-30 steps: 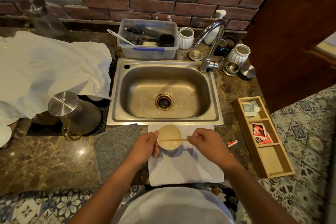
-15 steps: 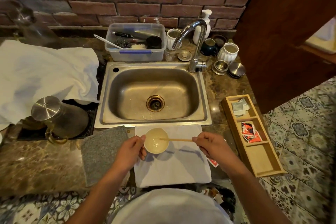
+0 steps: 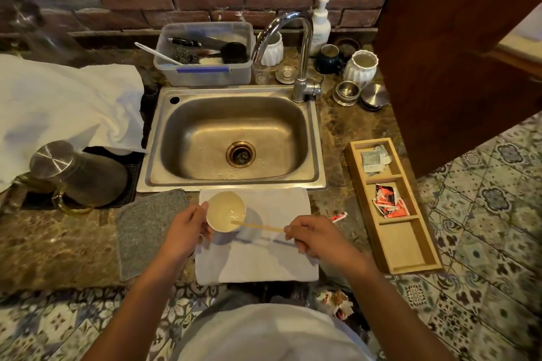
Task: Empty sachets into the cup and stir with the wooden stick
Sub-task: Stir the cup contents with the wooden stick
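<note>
the left hand [image 3: 183,231] grasps the cup [image 3: 225,210] over the white towel [image 3: 264,261]; the right hand [image 3: 315,239] pinches the wooden stick [image 3: 258,227], lying level, its far tip pointing left into the cup.

At frame centre, a steel sink [image 3: 234,138]; below it a white folded towel [image 3: 264,261], a compartmented wooden tray [image 3: 407,246] at right.

Both forearms reach forward from the bottom of the view. The left hand [image 3: 183,230] curls its fingers around the side of the cup [image 3: 225,211]. The right hand [image 3: 315,239], knuckles up, pinches the end of the wooden stick [image 3: 258,226].
</note>
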A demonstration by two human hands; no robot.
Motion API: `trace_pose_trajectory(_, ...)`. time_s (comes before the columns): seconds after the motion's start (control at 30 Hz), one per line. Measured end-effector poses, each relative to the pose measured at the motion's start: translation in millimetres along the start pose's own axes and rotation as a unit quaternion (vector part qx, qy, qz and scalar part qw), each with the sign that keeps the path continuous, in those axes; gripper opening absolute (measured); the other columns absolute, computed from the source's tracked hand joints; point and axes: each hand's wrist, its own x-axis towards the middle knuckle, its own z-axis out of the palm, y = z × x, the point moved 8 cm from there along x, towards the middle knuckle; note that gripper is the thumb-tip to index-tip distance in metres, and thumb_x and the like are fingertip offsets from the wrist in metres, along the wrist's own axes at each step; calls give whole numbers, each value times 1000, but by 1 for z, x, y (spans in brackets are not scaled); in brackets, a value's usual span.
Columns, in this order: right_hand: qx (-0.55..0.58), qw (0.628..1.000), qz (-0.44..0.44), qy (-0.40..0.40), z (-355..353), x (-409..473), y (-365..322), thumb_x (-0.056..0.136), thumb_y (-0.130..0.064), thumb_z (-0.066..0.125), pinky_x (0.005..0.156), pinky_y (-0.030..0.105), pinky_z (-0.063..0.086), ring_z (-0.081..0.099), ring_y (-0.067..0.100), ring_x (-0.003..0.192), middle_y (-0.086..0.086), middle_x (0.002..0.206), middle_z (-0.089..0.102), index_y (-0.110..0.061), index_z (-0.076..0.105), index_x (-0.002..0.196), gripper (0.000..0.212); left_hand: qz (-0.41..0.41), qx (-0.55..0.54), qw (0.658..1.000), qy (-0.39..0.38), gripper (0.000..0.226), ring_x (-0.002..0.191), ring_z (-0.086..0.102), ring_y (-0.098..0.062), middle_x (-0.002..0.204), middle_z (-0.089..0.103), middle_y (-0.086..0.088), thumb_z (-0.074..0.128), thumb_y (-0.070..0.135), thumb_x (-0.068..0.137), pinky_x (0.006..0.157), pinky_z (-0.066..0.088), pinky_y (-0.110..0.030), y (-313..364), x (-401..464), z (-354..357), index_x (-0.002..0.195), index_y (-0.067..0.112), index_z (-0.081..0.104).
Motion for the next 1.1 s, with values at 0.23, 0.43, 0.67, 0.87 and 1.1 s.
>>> trace_pose_trajectory(0.23, 251, 967, 14, 33, -36, 4, 35, 101, -11, 51, 43, 29, 22, 36, 16, 45, 12, 59, 48, -1, 70, 86, 26, -17, -2, 999, 27, 39, 43, 50, -15, 61, 59, -15, 47, 32, 105, 44, 40, -27, 3, -7, 0, 75, 7, 57)
trace_pose_trajectory(0.43, 218, 970, 87, 57, -29, 9, 82, 96, -11, 61, 45, 29, 28, 42, 16, 50, 9, 63, 55, 5, 71, 99, 19, -25, 4, 999, 33, 37, 54, 52, -20, 67, 61, -16, 47, 34, 104, 52, 41, -31, 4, -9, 0, 81, 10, 62)
trace_pose_trajectory(0.67, 166, 963, 196, 75, 6, 32, 113, 97, -8, 62, 41, 24, 42, 61, 17, 47, 17, 76, 76, 0, 64, 94, 9, -17, 0, 999, 33, 37, 53, 52, -21, 64, 57, -15, 47, 28, 105, 52, 41, -32, 10, -11, 1, 79, 6, 59)
trace_pose_trajectory(0.87, 17, 974, 214, 74, 13, 36, 111, 98, -20, 63, 37, 21, 39, 57, 15, 40, 13, 73, 79, -3, 67, 79, 26, -9, 15, 999, 29, 37, 42, 54, -9, 64, 58, -16, 45, 25, 106, 43, 43, -23, 12, -10, 2, 84, -1, 58)
trace_pose_trajectory(1.1, -57, 971, 214, 88, 5, 35, 104, 95, -26, 68, 39, 18, 40, 56, 8, 37, 7, 70, 79, -1, 74, 82, 29, -1, 22, 999, 39, 36, 41, 53, -3, 64, 60, -15, 46, 25, 105, 48, 41, -27, 16, -12, 2, 79, 2, 58)
